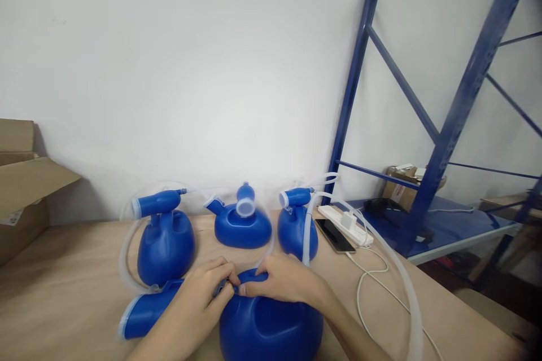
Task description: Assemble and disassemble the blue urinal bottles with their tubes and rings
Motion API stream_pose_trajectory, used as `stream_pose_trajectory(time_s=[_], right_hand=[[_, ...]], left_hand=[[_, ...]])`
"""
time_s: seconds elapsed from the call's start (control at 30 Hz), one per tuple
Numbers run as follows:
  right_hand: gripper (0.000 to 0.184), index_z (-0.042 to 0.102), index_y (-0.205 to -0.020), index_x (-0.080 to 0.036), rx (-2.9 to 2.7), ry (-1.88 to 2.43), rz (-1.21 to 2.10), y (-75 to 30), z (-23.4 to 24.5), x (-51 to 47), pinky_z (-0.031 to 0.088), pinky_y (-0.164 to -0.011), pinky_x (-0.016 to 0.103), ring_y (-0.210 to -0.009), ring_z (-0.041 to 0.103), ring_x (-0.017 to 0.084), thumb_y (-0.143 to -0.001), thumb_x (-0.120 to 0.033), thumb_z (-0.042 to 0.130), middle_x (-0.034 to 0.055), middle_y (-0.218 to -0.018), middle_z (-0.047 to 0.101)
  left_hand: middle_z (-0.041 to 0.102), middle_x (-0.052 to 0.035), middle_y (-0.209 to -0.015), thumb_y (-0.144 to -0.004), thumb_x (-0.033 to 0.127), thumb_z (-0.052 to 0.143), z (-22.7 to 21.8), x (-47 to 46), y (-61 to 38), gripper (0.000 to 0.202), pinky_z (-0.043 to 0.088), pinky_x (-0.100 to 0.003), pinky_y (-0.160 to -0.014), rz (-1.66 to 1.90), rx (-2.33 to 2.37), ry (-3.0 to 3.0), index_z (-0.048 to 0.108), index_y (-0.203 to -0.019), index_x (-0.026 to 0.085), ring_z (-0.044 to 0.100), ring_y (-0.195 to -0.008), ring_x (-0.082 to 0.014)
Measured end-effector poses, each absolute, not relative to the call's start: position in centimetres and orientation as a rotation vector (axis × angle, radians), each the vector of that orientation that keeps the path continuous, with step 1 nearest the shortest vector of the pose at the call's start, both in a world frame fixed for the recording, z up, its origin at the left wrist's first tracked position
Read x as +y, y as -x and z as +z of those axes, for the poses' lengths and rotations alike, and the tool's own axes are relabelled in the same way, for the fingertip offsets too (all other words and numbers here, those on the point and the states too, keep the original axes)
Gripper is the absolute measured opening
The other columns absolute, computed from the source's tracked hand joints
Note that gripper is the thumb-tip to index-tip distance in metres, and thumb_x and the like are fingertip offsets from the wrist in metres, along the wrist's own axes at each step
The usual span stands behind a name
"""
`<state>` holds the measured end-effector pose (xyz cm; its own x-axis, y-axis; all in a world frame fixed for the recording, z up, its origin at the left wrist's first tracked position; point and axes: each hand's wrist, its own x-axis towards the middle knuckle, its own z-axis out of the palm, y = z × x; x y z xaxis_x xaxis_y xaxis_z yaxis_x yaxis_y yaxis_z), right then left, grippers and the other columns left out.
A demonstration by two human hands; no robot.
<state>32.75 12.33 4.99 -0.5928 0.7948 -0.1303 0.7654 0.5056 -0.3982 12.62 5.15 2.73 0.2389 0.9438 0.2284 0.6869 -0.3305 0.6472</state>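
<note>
A blue plastic urinal bottle (271,330) stands right in front of me on the brown-papered table. My right hand (288,279) lies over its top, with thumb and fingers closed around the handle area. My left hand (215,282) pinches at the bottle's upper left, by the handle's end; the small part between those fingertips is mostly hidden. Beside my left forearm lies a loose blue funnel cup (150,310) with a pale rim, partly covered by the arm. A translucent hose (402,276) arcs over the table at the right.
Several more blue bottles with funnels and hoses, such as the left one (165,248), stand along the wall. A phone (334,235), power strip (347,225) and white cable lie at right. An open carton (25,203) is at left; a blue rack (406,90) rises at right.
</note>
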Motion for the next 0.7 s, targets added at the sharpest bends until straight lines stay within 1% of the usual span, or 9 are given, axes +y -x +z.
stream_pose_trajectory(time_s=[0.17, 0.3, 0.37, 0.43, 0.5, 0.53, 0.57, 0.63, 0.7], right_hand=[[0.058, 0.064, -0.057, -0.023, -2.669, 1.437, 0.574, -32.5, 4.9, 12.1, 0.041, -0.063, 0.029, -0.066, 0.063, 0.021, -0.089, -0.071, 0.062, -0.0002, -0.061, 0.061], [0.054, 0.07, -0.064, -0.022, -2.649, 1.456, 0.582, -32.3, 4.7, 12.2, 0.044, -0.067, 0.029, -0.07, 0.066, 0.022, -0.089, -0.069, 0.063, 0.0005, -0.065, 0.064], [0.051, 0.075, -0.075, -0.022, -2.676, 1.39, 0.677, -32.8, 5.1, 12.5, 0.046, -0.069, 0.029, -0.074, 0.067, 0.023, -0.09, -0.068, 0.063, 0.0006, -0.07, 0.067], [0.047, 0.078, -0.101, -0.021, -2.703, 1.22, 0.823, -34.1, 5.9, 13.1, 0.05, -0.076, 0.029, -0.087, 0.069, 0.024, -0.09, -0.066, 0.067, 0.0023, -0.088, 0.073], [0.054, 0.07, -0.13, -0.022, -2.672, 1.056, 0.895, -36.4, 6.9, 13.8, 0.052, -0.088, 0.03, -0.104, 0.069, 0.024, -0.091, -0.06, 0.068, 0.0056, -0.113, 0.073], [0.055, 0.066, -0.138, -0.023, -2.642, 1.038, 0.867, -37.8, 7.4, 14.3, 0.052, -0.094, 0.032, -0.11, 0.067, 0.025, -0.094, -0.056, 0.066, 0.0071, -0.122, 0.071], [0.05, 0.063, -0.141, -0.024, -2.602, 1.076, 0.793, -39.3, 7.7, 14.8, 0.052, -0.097, 0.033, -0.112, 0.067, 0.024, -0.1, -0.051, 0.058, 0.0077, -0.124, 0.071], [0.043, 0.062, -0.144, -0.026, -2.581, 1.241, 0.581, -42.0, 7.5, 16.0, 0.053, -0.096, 0.036, -0.109, 0.068, 0.024, -0.104, -0.034, 0.047, 0.0078, -0.121, 0.072], [0.056, 0.058, -0.15, -0.03, -2.631, 1.444, 0.387, -43.7, 6.4, 17.4, 0.055, -0.088, 0.035, -0.1, 0.071, 0.023, -0.096, -0.017, 0.05, 0.0069, -0.114, 0.073]], left_hand=[[0.067, -0.0057, -0.089, -0.095, 0.033, 0.035, 3.0, 5.1, -13.0, 0.029, 0.047, -0.04, -0.081, 0.794, 1.622, -2.118, 0.059, -0.082, 0.023, 0.065, -0.087, -0.0257], [0.069, -0.0049, -0.089, -0.095, 0.035, 0.039, 3.0, 5.0, -12.8, 0.027, 0.05, -0.039, -0.084, 0.78, 1.574, -2.119, 0.061, -0.083, 0.023, 0.066, -0.089, -0.0247], [0.072, -0.005, -0.101, -0.098, 0.042, 0.044, 3.0, 4.8, -12.2, 0.03, 0.052, -0.038, -0.091, 0.753, 1.544, -2.096, 0.067, -0.092, 0.024, 0.068, -0.1, -0.0252], [0.071, -0.0052, -0.129, -0.097, 0.052, 0.051, 3.2, 4.5, -11.2, 0.036, 0.051, -0.039, -0.106, 0.697, 1.573, -2.07, 0.073, -0.112, 0.028, 0.064, -0.124, -0.0285], [0.058, -0.0015, -0.154, -0.095, 0.062, 0.054, 3.8, 4.2, -9.4, 0.049, 0.041, -0.044, -0.121, 0.637, 1.662, -2.054, 0.067, -0.135, 0.036, 0.051, -0.145, -0.031], [0.054, 0.0006, -0.159, -0.096, 0.065, 0.052, 4.1, 4.1, -8.2, 0.054, 0.036, -0.046, -0.125, 0.61, 1.713, -2.054, 0.063, -0.142, 0.039, 0.046, -0.15, -0.0311], [0.053, 0.0025, -0.16, -0.097, 0.066, 0.048, 4.4, 3.9, -6.9, 0.055, 0.034, -0.047, -0.126, 0.587, 1.776, -2.045, 0.061, -0.144, 0.041, 0.044, -0.151, -0.0304], [0.06, 0.0025, -0.153, -0.1, 0.061, 0.043, 4.2, 3.8, -3.9, 0.049, 0.038, -0.048, -0.124, 0.536, 1.862, -2.043, 0.068, -0.138, 0.04, 0.051, -0.147, -0.0309], [0.073, -0.0001, -0.137, -0.096, 0.051, 0.046, 2.8, 4.0, -1.2, 0.043, 0.05, -0.051, -0.113, 0.516, 1.969, -2.041, 0.077, -0.124, 0.038, 0.065, -0.132, -0.0342]])
